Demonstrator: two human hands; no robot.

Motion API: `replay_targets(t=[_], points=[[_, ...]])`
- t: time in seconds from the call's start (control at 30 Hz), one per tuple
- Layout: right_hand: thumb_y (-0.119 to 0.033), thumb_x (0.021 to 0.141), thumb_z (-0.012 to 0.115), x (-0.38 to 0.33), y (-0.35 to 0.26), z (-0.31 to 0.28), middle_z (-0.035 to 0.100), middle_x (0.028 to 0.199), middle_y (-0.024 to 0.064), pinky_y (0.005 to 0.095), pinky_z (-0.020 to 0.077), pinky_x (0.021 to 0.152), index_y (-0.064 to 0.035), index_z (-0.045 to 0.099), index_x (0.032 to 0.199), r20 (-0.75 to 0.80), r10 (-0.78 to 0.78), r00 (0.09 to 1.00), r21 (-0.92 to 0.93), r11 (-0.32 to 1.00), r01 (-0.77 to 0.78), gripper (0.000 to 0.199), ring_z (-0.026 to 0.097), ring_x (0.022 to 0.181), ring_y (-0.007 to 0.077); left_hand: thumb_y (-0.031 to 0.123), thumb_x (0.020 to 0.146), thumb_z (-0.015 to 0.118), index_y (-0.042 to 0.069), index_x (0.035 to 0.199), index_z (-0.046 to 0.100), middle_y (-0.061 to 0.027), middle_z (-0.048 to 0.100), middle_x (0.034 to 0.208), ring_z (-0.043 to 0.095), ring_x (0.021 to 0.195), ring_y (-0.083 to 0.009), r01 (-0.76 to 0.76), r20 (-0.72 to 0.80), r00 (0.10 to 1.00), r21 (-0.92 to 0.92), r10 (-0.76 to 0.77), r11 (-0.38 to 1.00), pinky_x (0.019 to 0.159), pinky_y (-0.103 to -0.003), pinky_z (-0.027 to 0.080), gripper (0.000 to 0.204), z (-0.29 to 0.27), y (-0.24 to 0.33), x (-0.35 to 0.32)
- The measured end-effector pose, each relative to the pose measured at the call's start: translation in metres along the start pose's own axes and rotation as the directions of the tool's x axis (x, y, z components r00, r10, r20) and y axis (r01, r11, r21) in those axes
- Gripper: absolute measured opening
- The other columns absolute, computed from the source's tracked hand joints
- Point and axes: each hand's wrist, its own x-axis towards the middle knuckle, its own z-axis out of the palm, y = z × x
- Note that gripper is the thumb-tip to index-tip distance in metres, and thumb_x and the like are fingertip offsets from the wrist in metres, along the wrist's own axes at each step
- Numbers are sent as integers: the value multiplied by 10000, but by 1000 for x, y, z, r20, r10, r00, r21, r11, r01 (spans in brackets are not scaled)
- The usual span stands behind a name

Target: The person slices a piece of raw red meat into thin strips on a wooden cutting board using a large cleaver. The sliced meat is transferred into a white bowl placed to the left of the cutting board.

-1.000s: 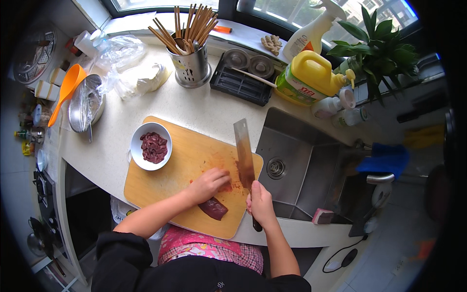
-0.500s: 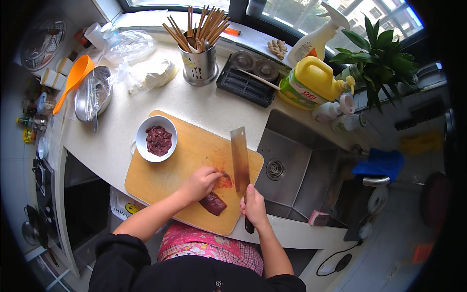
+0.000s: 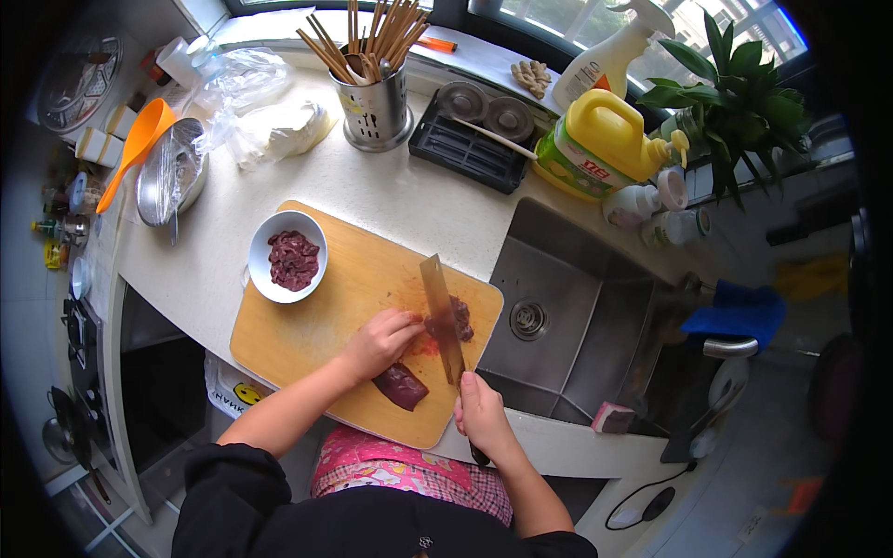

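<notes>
On the wooden cutting board [image 3: 312, 344], my left hand [image 3: 383, 340] presses its curled fingers on a small piece of dark red meat, mostly hidden beneath the fingertips. My right hand [image 3: 483, 415] grips the handle of a cleaver [image 3: 441, 316], whose blade stands right beside those fingertips. Cut dark red meat [image 3: 462, 320] lies on the blade's right side, partly covered by it. A larger slab of raw meat, liver-like, [image 3: 402, 387] rests below my left hand. At the board's upper left, a white bowl [image 3: 260, 244] holds cut meat [image 3: 294, 260].
The steel sink [image 3: 521, 363] adjoins the board's right side. Behind stand a chopstick holder [image 3: 377, 116], a black tray [image 3: 470, 153] and a yellow jug [image 3: 595, 139]. A film-covered metal bowl [image 3: 172, 177] and orange ladle [image 3: 139, 144] are at the left.
The cleaver has shifted left, close to my left fingertips. Cut meat now shows to the right of the blade. My left hand stays on the meat, and the whole view has shifted slightly.
</notes>
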Motion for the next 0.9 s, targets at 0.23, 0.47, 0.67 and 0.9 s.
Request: replay_targets(t=[0.23, 0.47, 0.67, 0.9], points=[[-399, 1036, 325, -7, 1, 10, 477, 562, 22, 256, 369, 415, -37, 464, 821, -30, -83, 996, -5, 997, 83, 444, 454, 439, 97, -6, 713, 676, 18, 985, 682, -120, 634, 971, 620, 843, -284, -85, 46, 995, 18, 84, 996, 743, -360, 523, 273, 4, -8, 4], [-349, 1031, 360, -6, 4, 15, 531, 653, 101, 322, 431, 542, 35, 547, 1116, -66, -149, 987, -152, 979, 137, 435, 522, 576, 186, -15, 700, 676, 5, 983, 680, -125, 634, 969, 618, 827, -285, -89, 32, 996, 5, 89, 996, 736, -357, 523, 284, 7, -12, 5], [-299, 1019, 390, -13, -14, 14, 612, 1053, 333, 463, 486, 868, 60, 527, 1233, -36, -70, 997, -125, 990, 65, 439, 587, 1025, 474, -12, 695, 685, -1, 964, 673, -131, 632, 964, 616, 815, -288, -91, 38, 995, -13, 91, 996, 724, -359, 521, 270, 5, -11, 6], [-298, 1015, 400, -8, -8, 16, 610, 1049, 334, 472, 487, 863, 59, 532, 1228, -52, -82, 995, -155, 985, 73, 436, 582, 1023, 476, -14, 693, 684, -5, 963, 667, -136, 630, 960, 612, 816, -298, -54, 41, 998, -30, 55, 998, 733, -363, 516, 270, 4, -8, 9]])
